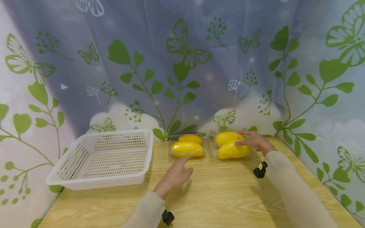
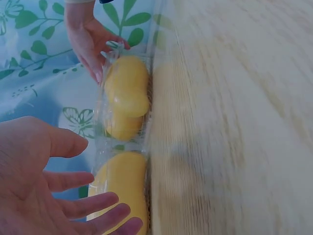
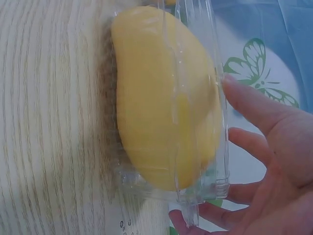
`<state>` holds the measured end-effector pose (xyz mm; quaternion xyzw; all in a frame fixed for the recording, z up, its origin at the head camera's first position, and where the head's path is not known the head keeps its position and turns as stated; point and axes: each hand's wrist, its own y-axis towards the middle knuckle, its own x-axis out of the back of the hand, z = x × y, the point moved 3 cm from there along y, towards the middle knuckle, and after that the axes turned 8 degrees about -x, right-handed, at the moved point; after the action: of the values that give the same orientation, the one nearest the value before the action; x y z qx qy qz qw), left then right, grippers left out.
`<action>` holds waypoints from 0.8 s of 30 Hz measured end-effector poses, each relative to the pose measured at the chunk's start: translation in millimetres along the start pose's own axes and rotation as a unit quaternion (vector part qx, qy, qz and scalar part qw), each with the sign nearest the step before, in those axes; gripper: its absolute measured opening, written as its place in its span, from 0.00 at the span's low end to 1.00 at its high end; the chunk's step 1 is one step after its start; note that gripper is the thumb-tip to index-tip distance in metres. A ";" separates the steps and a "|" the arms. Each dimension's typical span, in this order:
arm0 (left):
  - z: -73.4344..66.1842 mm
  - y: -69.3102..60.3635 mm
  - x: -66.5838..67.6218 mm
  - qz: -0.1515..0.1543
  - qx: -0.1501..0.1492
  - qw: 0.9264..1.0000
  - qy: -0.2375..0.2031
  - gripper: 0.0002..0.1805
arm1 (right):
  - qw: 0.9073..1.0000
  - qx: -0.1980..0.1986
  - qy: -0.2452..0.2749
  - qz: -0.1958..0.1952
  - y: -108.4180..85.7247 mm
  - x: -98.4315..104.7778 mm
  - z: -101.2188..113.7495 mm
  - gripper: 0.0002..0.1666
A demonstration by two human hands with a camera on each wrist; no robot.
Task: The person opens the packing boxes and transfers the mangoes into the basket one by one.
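Observation:
Two clear plastic clamshell boxes of yellow mangoes stand side by side at the back of the table. My right hand (image 1: 255, 141) is at the right end of the right box (image 1: 211, 148). Its thumb touches the lid's edge in the right wrist view, with the other fingers spread along the end of the box. One mango (image 3: 156, 98) shows large through the plastic there. My left hand (image 1: 176, 174) is in front of the left box (image 1: 187, 134), fingers spread and holding nothing. In the left wrist view, the left fingers partly cover the nearer mango (image 2: 127, 171).
A white perforated plastic basket (image 1: 97, 183) stands on the left of the wooden table (image 1: 216, 199). A blue curtain (image 1: 142, 63) with green leaves and butterflies hangs right behind the table. Each wrist carries a small black camera (image 1: 260, 171).

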<state>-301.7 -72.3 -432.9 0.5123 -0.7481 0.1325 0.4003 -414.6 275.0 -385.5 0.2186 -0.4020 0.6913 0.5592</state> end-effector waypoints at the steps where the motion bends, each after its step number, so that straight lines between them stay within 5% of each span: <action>1: -0.6 1.1 -0.5 0.002 0.002 1.000 -0.004 0.30 | 1.000 -0.004 0.003 0.001 -0.5 0.1 -0.3 0.52; 16: -12.2 18.7 -8.9 -0.002 -0.002 0.999 -0.033 0.32 | 1.000 0.017 -0.007 0.001 -14.0 -8.1 0.7 0.53; 24: -20.0 39.5 -11.5 -0.037 0.000 0.996 -0.076 0.27 | 1.000 0.016 0.008 -0.007 -20.4 -10.8 -5.1 0.53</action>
<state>-325.2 -35.2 -420.1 0.5480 -0.7573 0.0784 0.3465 -391.5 273.7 -390.3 0.2247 -0.3848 0.6953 0.5639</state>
